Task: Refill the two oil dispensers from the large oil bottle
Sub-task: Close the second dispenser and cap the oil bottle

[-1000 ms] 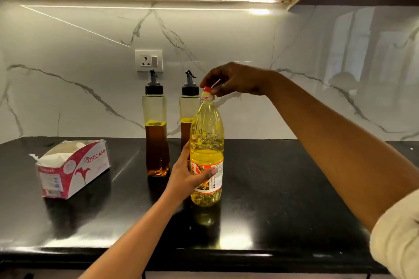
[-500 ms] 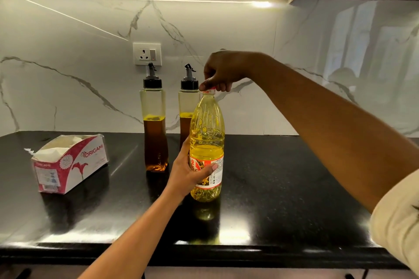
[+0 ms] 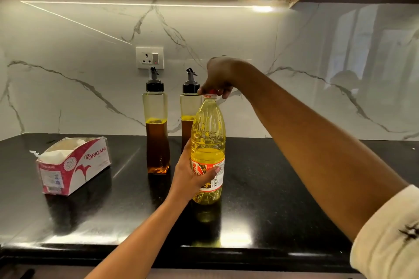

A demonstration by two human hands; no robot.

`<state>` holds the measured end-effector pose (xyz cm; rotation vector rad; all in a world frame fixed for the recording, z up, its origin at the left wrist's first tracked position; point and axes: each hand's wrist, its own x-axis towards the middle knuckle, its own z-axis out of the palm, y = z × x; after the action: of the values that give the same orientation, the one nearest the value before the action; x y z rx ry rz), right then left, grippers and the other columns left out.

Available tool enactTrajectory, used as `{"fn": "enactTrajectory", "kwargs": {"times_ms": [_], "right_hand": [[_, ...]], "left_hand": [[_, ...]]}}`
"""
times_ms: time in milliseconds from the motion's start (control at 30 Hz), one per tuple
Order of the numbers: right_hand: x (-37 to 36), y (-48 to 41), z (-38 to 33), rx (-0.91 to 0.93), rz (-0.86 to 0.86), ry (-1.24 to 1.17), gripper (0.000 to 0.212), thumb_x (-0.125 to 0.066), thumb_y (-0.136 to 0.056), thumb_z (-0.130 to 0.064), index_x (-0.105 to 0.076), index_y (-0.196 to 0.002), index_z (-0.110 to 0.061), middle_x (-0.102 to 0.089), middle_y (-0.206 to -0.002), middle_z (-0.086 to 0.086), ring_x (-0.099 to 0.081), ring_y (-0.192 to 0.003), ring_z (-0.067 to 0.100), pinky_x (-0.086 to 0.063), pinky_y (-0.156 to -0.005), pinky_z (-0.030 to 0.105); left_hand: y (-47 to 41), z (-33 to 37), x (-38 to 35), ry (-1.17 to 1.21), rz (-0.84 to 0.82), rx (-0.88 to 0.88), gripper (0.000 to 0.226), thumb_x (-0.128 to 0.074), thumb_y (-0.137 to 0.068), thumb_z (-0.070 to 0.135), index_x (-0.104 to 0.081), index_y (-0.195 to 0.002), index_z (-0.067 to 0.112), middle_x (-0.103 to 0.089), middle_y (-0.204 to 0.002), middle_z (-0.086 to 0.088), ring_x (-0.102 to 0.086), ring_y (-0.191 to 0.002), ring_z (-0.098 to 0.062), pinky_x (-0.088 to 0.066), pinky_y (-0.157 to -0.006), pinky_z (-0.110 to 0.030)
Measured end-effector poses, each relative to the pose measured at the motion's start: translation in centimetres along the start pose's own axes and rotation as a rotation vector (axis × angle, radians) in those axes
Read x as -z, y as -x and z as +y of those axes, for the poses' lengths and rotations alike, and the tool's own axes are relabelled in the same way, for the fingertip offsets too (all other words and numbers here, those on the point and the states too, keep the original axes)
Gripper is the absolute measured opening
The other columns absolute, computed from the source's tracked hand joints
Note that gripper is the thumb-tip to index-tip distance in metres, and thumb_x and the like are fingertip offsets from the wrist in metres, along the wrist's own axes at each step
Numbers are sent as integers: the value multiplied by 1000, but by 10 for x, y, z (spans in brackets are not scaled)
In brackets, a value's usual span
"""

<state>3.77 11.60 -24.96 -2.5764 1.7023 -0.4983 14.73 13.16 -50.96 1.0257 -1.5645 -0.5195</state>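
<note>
Bracing big oil bottle (image 3: pixel 208 133) on the tabletop (image 3: pixel 283 188) with left hand (image 3: pixel 192 176) wrapped round the label (image 3: pixel 219 180), pinching red cap (image 3: pixel 212 91) with right hand (image 3: pixel 221 75), prob to twist it off.

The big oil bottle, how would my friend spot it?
Look at the black countertop below the white wall socket. Three bottles stand there, and the large oil bottle is the front one. It alone has bright yellow oil, a red cap and a printed label; the two oil dispensers behind have black spouts and darker oil.
</note>
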Motion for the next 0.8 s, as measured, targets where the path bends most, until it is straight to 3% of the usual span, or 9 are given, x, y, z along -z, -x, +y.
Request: {"fn": "enactTrajectory", "kwargs": {"times_ms": [133,200,333,400,467,567,700,800], "right_hand": [[-5,6,1,-26,17,-53,39,-65,-84,-38,-54,-73,-2,-57,-68,7,-55,-52,14,-51,-45,20],[-11,18,14,1,44,-199,46,-59,-84,-48,-60,-86,-2,-58,-72,5,-56,-58,12,-51,-48,20],[-61,59,59,-27,150,-542,44,-46,-92,-50,-54,-111,-11,-62,-97,10,-60,-74,14,-52,-52,21],[-101,79,78,-61,6,-576,44,-57,-90,-39,-47,-125,-15,-60,-114,8,-61,-89,15,-54,-62,23],[-141,96,89,-55,-160,-557,70,-69,-81,-36,-34,-140,-21,-52,-130,4,-56,-107,16,-54,-80,28],[-183,108,90,-26,-202,-617,94,-78,-71,-37,-21,-145,-25,-45,-139,1,-49,-119,16,-44,-100,34],[-213,107,88,-8,-121,-761,98,-82,-67,-34,-21,-143,-28,-49,-134,-9,-49,-108,1,-40,-85,11],[-217,96,102,-64,-25,-804,92,-85,-64,-26,-29,-138,-27,-55,-122,-12,-53,-97,-6,-42,-77,7]], "left_hand": [[1,1,0,-5,6,4,100,-75,-63,54,-26,-147,28,-51,-134,10,-52,-118,-7,-44,-96,-27],[2,2,1,21,-8,20,101,-75,-62,55,-25,-147,31,-50,-135,10,-52,-119,-8,-44,-98,-29],[4,1,4,83,-87,78,100,-78,-60,50,-23,-143,40,-51,-127,18,-54,-113,-2,-45,-86,-13],[7,-2,8,123,-125,131,97,-81,-56,50,-24,-135,54,-51,-122,25,-55,-109,5,-48,-77,-9],[11,-6,13,116,-151,173,106,-82,-54,50,-20,-140,53,-49,-123,24,-51,-106,7,-45,-83,-13],[19,-15,22,102,-179,230,112,-85,-52,54,-21,-144,47,-50,-125,20,-52,-110,1,-45,-95,-29],[22,-22,26,160,-157,320,87,-90,-40,59,-50,-118,48,-67,-116,7,-65,-108,-12,-54,-93,-38],[8,-18,12,180,-179,334,94,-92,-40,54,-53,-124,38,-68,-116,4,-66,-106,-14,-56,-89,-41]]}}
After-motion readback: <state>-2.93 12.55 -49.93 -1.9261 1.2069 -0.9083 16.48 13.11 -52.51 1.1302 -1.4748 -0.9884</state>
